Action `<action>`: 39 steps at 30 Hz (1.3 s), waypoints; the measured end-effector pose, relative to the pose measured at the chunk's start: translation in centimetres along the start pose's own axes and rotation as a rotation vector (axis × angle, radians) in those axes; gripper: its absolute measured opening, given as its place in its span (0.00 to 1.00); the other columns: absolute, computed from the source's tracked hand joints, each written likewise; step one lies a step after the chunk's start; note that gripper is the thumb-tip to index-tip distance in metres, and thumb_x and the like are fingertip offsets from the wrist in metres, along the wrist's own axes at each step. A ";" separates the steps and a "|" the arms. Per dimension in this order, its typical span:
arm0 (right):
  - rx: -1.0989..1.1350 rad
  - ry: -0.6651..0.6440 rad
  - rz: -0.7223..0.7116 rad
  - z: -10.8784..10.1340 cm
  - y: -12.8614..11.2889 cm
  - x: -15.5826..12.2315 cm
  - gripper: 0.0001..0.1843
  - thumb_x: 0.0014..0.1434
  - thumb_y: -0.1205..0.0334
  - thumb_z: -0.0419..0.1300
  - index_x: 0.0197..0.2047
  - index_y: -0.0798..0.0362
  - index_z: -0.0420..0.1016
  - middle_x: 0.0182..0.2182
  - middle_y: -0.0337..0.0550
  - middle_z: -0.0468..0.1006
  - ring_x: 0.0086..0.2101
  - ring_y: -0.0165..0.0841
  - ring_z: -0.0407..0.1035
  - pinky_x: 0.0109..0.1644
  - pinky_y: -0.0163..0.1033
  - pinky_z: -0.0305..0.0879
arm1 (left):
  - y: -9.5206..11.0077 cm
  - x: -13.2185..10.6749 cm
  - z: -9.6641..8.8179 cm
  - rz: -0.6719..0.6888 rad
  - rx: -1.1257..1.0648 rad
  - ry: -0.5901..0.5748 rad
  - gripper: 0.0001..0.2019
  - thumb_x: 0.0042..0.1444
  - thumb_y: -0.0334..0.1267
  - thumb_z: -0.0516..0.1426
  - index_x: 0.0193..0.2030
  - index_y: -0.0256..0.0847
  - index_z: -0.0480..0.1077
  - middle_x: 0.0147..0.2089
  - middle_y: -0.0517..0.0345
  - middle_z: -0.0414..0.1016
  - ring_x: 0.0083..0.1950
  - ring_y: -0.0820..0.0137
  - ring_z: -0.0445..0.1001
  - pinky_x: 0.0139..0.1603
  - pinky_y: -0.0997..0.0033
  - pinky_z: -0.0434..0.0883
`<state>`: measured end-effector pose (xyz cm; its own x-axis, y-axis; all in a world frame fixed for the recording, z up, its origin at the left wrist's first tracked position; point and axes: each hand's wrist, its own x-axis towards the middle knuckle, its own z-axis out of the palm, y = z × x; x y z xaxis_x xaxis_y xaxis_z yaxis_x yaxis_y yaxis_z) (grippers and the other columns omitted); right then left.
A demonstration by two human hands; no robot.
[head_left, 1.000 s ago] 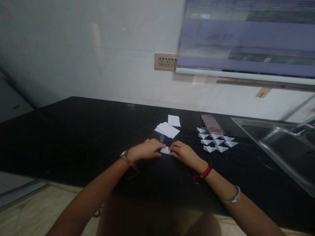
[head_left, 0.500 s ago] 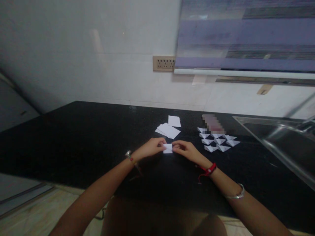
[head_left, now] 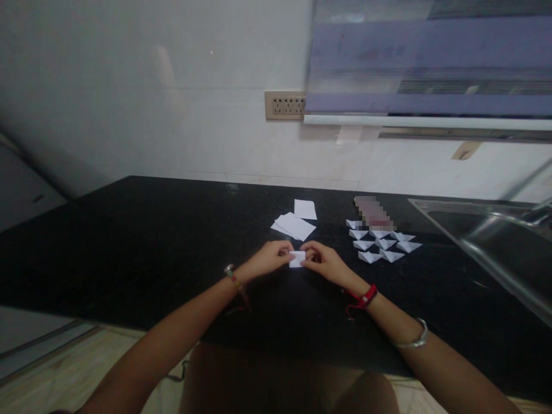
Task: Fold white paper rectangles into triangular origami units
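A small folded piece of white paper (head_left: 297, 259) is held just above or on the black countertop (head_left: 172, 247); I cannot tell which. My left hand (head_left: 273, 257) pinches its left edge between thumb and fingers. On the opposite edge, my right hand (head_left: 321, 260) has its thumb and curled fingers closed on the paper. Just beyond both hands lie several loose white paper sheets (head_left: 295, 225), with a single sheet (head_left: 305, 210) behind them. To the right of my right hand, several folded paper shapes (head_left: 384, 245) with pointed ends sit in rows.
A blurred-out phone-like flat object (head_left: 373, 213) lies behind the folded shapes. At the right is a metal sink (head_left: 495, 230) with a faucet (head_left: 537, 215). A socket strip (head_left: 284, 106) and a purple striped blind (head_left: 422, 63) are on the wall behind.
The folded paper has shifted slightly right, and my right fingers now lie over its right edge. My left hand has moved a little right with it. The camera view has tilted slightly.
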<state>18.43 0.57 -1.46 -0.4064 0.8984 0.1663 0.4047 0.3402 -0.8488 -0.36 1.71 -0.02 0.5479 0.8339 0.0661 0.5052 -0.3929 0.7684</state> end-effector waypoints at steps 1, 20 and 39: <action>0.005 0.005 0.009 0.0 0.0 0.0 0.15 0.45 0.65 0.59 0.39 0.57 0.65 0.22 0.35 0.67 0.24 0.25 0.61 0.29 0.31 0.57 | 0.0 0.0 0.1 0.007 -0.002 0.000 0.10 0.51 0.41 0.50 0.29 0.36 0.65 0.24 0.62 0.66 0.27 0.76 0.63 0.26 0.79 0.58; -0.122 0.057 0.100 -0.1 0.0 0.2 0.06 0.47 0.62 0.57 0.23 0.57 0.68 0.17 0.34 0.63 0.20 0.25 0.56 0.24 0.30 0.51 | 0.5 0.2 1.1 0.096 0.111 0.057 0.10 0.52 0.38 0.49 0.27 0.36 0.66 0.23 0.62 0.66 0.25 0.76 0.63 0.25 0.79 0.56; -0.023 -0.011 0.047 -0.6 -0.6 -0.1 0.09 0.50 0.61 0.54 0.26 0.58 0.69 0.21 0.37 0.67 0.23 0.26 0.58 0.26 0.30 0.53 | 0.2 0.4 1.2 0.047 -0.163 -0.002 0.07 0.51 0.37 0.50 0.30 0.34 0.65 0.27 0.61 0.67 0.29 0.76 0.64 0.30 0.78 0.60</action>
<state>18.70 0.48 -0.69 -0.3956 0.9105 0.1204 0.4426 0.3039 -0.8437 0.71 1.48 -0.57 0.5696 0.8154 0.1033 0.3640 -0.3629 0.8578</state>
